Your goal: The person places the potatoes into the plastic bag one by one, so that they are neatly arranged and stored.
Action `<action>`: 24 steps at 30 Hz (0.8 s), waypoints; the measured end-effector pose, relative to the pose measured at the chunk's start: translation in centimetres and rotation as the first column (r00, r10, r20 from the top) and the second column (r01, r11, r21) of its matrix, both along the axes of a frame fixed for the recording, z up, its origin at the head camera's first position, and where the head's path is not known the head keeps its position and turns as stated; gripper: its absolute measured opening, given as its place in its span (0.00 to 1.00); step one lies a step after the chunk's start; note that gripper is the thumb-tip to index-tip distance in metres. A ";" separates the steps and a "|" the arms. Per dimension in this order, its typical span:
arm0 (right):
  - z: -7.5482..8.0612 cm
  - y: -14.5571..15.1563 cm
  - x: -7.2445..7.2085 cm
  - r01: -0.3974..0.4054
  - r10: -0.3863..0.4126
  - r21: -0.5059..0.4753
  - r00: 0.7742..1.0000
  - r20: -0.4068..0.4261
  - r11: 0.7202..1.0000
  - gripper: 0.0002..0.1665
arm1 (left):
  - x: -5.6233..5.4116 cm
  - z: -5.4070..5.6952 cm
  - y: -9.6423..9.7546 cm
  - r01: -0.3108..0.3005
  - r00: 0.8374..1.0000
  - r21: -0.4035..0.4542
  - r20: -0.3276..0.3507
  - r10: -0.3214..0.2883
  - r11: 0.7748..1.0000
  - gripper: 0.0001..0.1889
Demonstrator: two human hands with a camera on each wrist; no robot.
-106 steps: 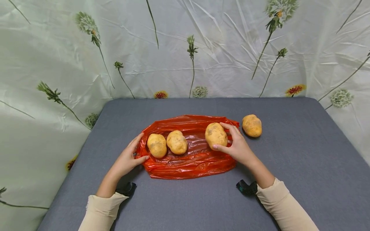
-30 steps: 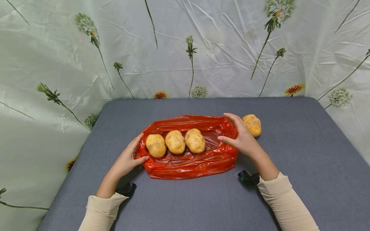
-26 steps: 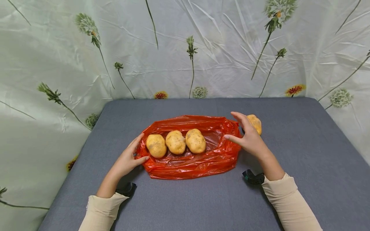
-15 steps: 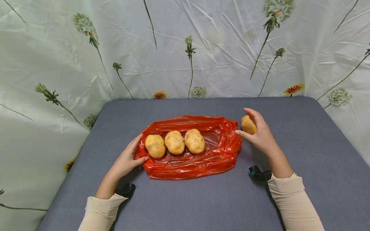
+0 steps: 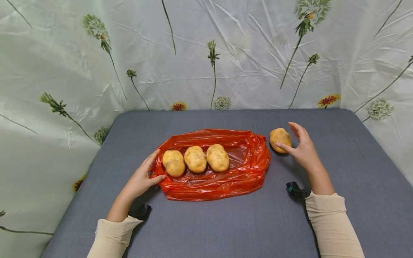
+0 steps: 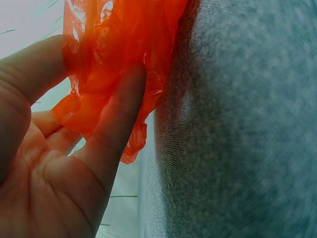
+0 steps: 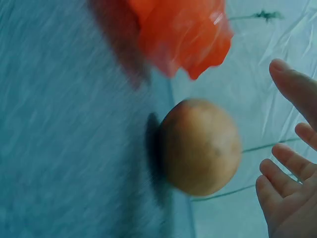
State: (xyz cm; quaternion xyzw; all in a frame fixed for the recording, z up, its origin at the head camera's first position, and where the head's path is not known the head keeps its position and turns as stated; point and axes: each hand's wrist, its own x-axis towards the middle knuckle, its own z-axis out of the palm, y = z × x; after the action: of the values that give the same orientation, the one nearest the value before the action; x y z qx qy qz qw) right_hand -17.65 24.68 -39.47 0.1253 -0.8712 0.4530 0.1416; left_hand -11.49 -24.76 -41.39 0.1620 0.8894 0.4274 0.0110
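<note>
At the left end of a red plastic bag [image 5: 213, 186], my left hand [image 5: 143, 175] holds the edge, thumb at the front and fingers behind. In the left wrist view, the thumb [image 6: 119, 111] lies along the thin red film. Three potatoes sit in a row within the bag's opening: a left one [image 5: 174, 163], a middle one [image 5: 195, 159] and a right one [image 5: 217, 157]. My right hand [image 5: 304, 148] is spread beside a loose potato [image 5: 279, 139] on the table; its thumb overlaps that potato in the head view. Nothing is in its grasp.
The grey table [image 5: 206, 229] has rounded far corners and ends at a flower-printed curtain [image 5: 193, 64]. Dark wrist devices show under both arms, one at the right wrist [image 5: 297, 190] and one at the left wrist [image 5: 142, 212].
A third potato, earlier in my right hand, now lies in the bag beside the other two. The right hand has since moved right, past the loose potato. My left hand stays put.
</note>
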 end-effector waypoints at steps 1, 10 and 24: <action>-0.2 0.1 0.0 0.005 -0.005 0.007 1.000 0.017 1.000 0.45 | 0.0 0.0 0.0 -0.002 1.000 -0.001 0.003 0.002 1.000 0.45; -1.5 0.9 -0.5 -0.009 0.008 0.010 0.997 0.081 1.000 0.43 | 0.0 0.1 0.0 -0.010 1.000 -0.014 0.011 0.010 1.000 0.45; -2.6 1.5 -0.6 -0.059 0.064 -0.026 0.971 0.230 0.998 0.49 | 0.1 0.3 0.2 -0.008 1.000 -0.022 0.003 0.009 1.000 0.46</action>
State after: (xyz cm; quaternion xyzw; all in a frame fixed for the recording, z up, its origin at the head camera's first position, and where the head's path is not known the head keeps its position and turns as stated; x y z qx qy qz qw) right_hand -18.25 26.16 -42.05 0.0974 -0.8731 0.4770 0.0267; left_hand -11.43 -24.60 -41.10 0.1574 0.8947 0.4178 0.0124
